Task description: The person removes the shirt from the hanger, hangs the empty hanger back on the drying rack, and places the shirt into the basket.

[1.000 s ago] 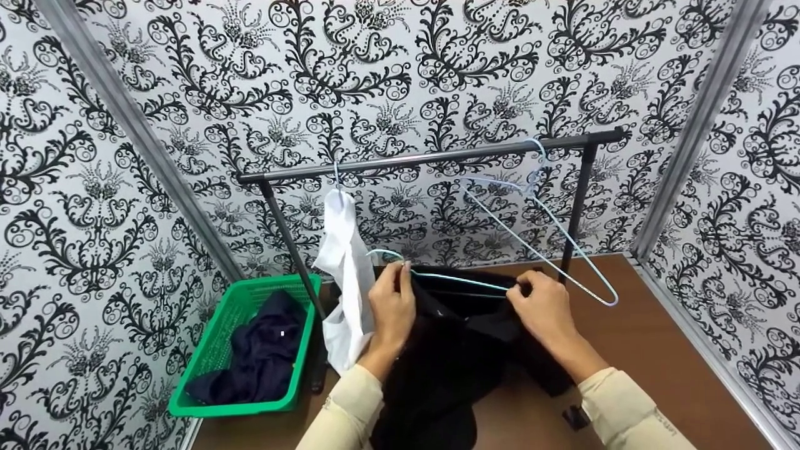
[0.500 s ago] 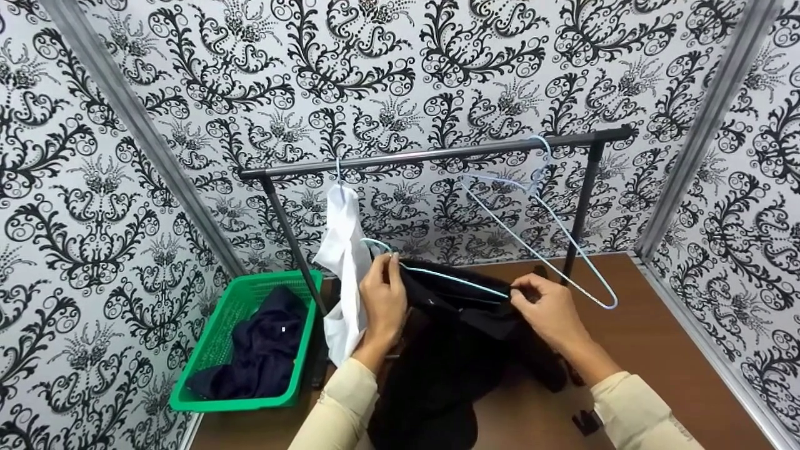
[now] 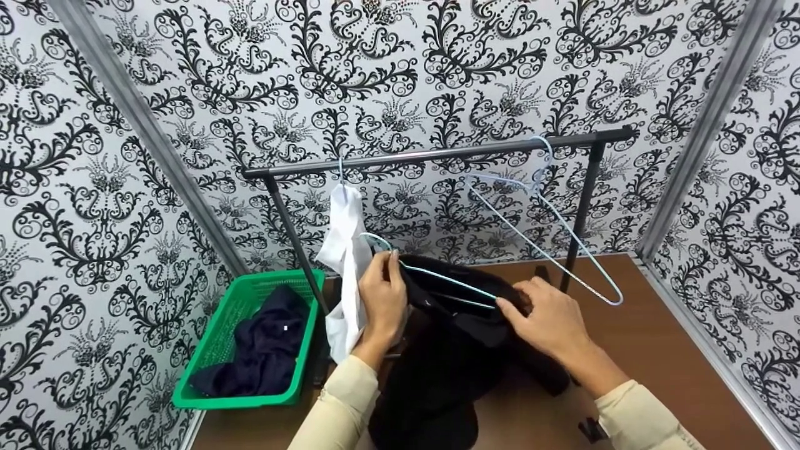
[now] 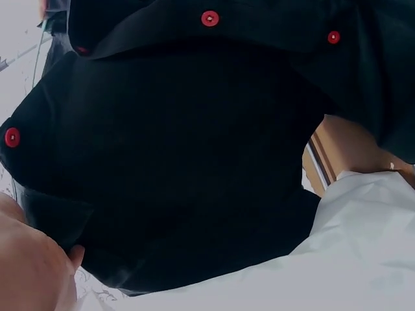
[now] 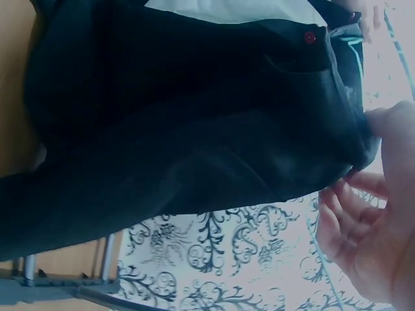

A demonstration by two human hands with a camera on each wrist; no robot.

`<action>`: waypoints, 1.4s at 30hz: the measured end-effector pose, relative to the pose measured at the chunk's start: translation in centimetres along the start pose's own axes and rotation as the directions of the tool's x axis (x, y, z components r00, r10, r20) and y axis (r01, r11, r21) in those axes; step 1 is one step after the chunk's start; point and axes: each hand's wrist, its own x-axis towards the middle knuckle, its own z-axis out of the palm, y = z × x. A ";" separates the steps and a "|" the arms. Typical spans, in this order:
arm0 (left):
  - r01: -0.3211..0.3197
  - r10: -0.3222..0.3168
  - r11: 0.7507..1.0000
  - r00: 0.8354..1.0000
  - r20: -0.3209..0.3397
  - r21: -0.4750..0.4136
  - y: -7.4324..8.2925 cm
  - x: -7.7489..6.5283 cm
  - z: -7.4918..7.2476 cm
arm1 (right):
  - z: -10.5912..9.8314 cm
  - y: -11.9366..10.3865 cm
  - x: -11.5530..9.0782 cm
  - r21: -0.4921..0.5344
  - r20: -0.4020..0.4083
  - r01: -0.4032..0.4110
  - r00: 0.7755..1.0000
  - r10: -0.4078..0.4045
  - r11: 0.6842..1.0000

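A black garment (image 3: 431,375) with red buttons hangs between both hands, its top opening spread. Inside that opening runs a light blue wire hanger (image 3: 447,277), its hook sticking out at the upper left. My left hand (image 3: 382,294) pinches the garment's edge near the hook. My right hand (image 3: 553,315) grips the opposite edge, thumb beside the hanger's wire. In the left wrist view, a red button (image 4: 209,18) shows on the dark cloth. In the right wrist view, the right hand (image 5: 369,240) has thumb and fingers around the garment's edge (image 5: 353,146); the other hand is mostly cut off.
A dark clothes rail (image 3: 437,155) crosses behind the hands. From it hang a white cloth item (image 3: 345,250) on the left and a bare blue hanger (image 3: 578,242) on the right. At left, a green basket (image 3: 180,400) holds navy clothing (image 3: 265,350). Below is a brown table (image 3: 662,331).
My left hand has shifted slightly up and left with the hanger and garment edge. The right hand's thumb has moved inward over the opening, and more of the hanger's lower wire shows.
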 end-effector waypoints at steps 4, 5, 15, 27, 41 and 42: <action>-0.030 0.030 0.999 1.000 0.000 0.011 0.2 -0.4 0.2 | -0.1 -0.4 0.4 -0.120 -0.008 -0.043 0.999 0.042 0.992; -0.039 0.039 0.999 0.999 -0.001 0.012 0.2 -0.6 0.2 | -0.1 -0.4 0.5 -0.139 0.001 -0.064 0.998 0.064 0.988; -0.114 0.114 0.994 0.993 0.017 -0.003 0.4 -1.4 0.5 | 0.1 -0.3 0.8 -0.059 0.135 -0.232 0.962 0.238 0.971; 0.070 -0.069 0.997 0.997 0.026 -0.026 -1.5 -0.8 -0.4 | 0.3 1.1 0.7 0.257 0.418 -0.185 0.906 0.063 0.949; 0.189 -0.183 0.979 0.980 0.079 -0.079 -1.9 -0.8 -0.7 | 1.6 3.3 -0.3 0.799 0.296 -0.221 0.954 -0.045 0.559; 0.197 -0.190 0.977 0.978 0.084 -0.086 -1.9 -0.8 -0.7 | 1.7 3.4 -0.4 0.835 0.305 -0.242 0.951 -0.050 0.494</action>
